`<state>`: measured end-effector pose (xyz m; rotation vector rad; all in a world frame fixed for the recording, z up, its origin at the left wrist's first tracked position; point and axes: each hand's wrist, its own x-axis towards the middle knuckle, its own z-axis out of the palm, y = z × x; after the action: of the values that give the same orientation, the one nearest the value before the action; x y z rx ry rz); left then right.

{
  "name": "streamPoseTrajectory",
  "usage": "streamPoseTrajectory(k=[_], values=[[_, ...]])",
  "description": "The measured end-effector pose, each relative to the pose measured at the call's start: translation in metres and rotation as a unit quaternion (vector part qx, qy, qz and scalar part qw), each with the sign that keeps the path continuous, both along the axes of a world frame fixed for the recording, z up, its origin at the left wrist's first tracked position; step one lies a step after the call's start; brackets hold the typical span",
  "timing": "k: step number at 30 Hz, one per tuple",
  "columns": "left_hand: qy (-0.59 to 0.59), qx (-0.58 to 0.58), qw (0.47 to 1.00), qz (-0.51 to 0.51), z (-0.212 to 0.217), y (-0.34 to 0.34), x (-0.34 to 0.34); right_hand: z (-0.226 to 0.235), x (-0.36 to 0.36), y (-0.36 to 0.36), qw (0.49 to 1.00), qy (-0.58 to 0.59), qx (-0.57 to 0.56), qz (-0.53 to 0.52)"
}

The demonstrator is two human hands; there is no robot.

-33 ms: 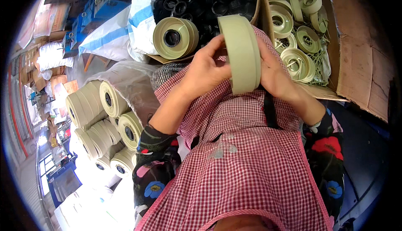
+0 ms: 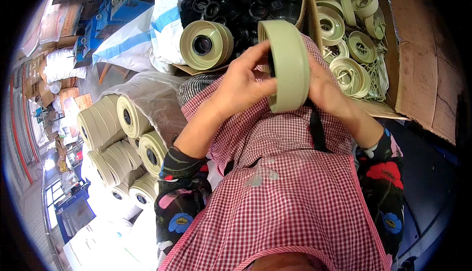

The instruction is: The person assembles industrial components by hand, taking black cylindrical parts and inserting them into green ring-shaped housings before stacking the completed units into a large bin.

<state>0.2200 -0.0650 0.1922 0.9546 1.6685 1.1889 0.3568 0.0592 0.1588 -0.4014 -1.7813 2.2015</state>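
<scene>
Over the checked apron (image 2: 290, 202), the pale green ring (image 2: 293, 69) stood on edge, fingers of the left hand (image 2: 244, 80) gripping its left rim, the right hand (image 2: 325, 88) at its right side, its grasp too obscured to tell, and steady, even support appeared advisable.

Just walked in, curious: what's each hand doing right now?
Left hand: holding the pale green round plastic piece.
Right hand: at its right side; whether open or closed cannot be told.
</scene>
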Motion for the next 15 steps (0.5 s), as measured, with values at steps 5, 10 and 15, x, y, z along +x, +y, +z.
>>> streamPoseTrajectory(k=[5, 10, 15], values=[[0.123, -0.011, 0.981, -0.148, 0.013, 0.0, -0.006, -0.028, 0.017, 0.023, 0.708, -0.232, -0.614, 0.259], [0.026, 0.003, 1.0, -0.01, 0.003, -0.011, -0.038, -0.017, 0.019, 0.039, 0.967, -0.22, 0.036, 0.121], [0.335, -0.163, 0.917, 0.144, -0.017, -0.028, -0.121, -0.101, 0.075, 0.127, 0.822, -0.338, 0.458, 0.012]])
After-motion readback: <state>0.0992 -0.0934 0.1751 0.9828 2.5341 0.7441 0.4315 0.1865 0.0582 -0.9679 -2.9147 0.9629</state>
